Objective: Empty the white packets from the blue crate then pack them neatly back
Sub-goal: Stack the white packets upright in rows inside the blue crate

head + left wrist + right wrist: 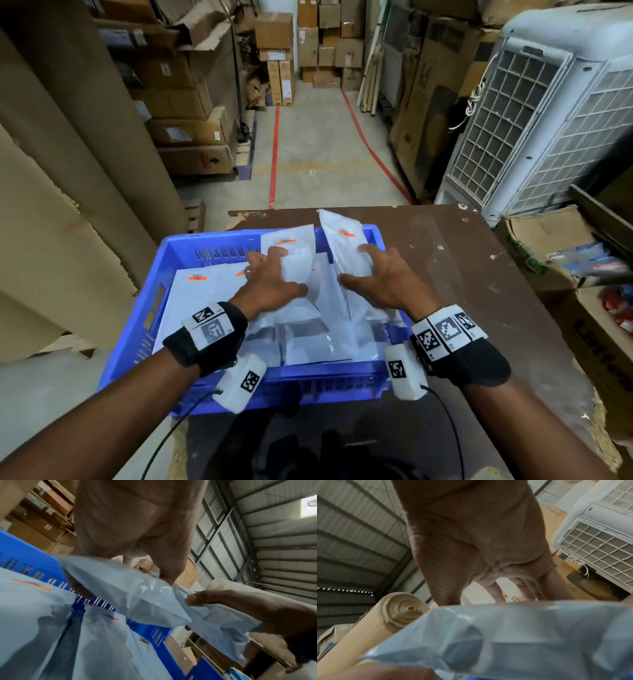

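Observation:
A blue crate [164, 284] stands on a dark brown table [479, 281], holding several white packets [308, 339] with orange stickers. My left hand [270, 277] grips one packet [296, 253] raised over the crate's far side; the left wrist view shows thumb and fingers closed on that packet [130, 595]. My right hand [383, 274] grips another packet [346, 243], lifted and leaning over the crate's far right corner. In the right wrist view, that packet [522, 635] fills the lower half under my right hand [479, 547]. More packets lie flat in the crate [22, 563].
Rolls of brown paper [68, 171] lean at the left. Stacked cardboard boxes [191, 102] line the aisle. A white air cooler [548, 113] stands at the right, with open boxes [561, 246] beside the table. Bare tabletop shows to the right of the crate.

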